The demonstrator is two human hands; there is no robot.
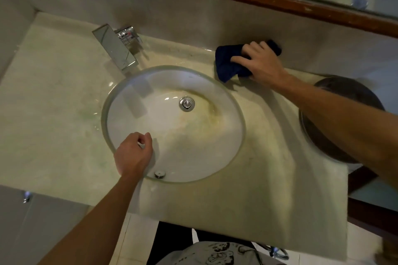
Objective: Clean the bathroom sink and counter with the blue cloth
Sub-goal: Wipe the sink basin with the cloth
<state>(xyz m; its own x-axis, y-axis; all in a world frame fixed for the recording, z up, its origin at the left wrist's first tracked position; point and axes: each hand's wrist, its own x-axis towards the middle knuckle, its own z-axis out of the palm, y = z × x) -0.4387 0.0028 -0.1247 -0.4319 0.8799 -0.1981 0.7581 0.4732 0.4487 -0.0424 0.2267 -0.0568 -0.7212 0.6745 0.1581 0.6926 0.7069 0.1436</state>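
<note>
- Nearest, the left hand hangs over the front rim of the sink, fingers curled loosely inward and gripping nothing I can make out; whether it rests on the rim or hovers just above it, I cannot tell.
- Beyond that hand, the basin looks untouched to my eye: a yellowish stain arcs just right of the drain, so the sink itself is likely left to do.
- Left of that hand, the counter shows faint greenish smears, also seemingly unwiped.
- Farther off, the right arm reaches across the counter; the right hand lies palm down with fingers spread, pressing the blue cloth flat at the back edge, near the wall.
- Judging by this, wiping is at the far right counter, early on.
- Faucet sits well left of the cloth hand.
</note>
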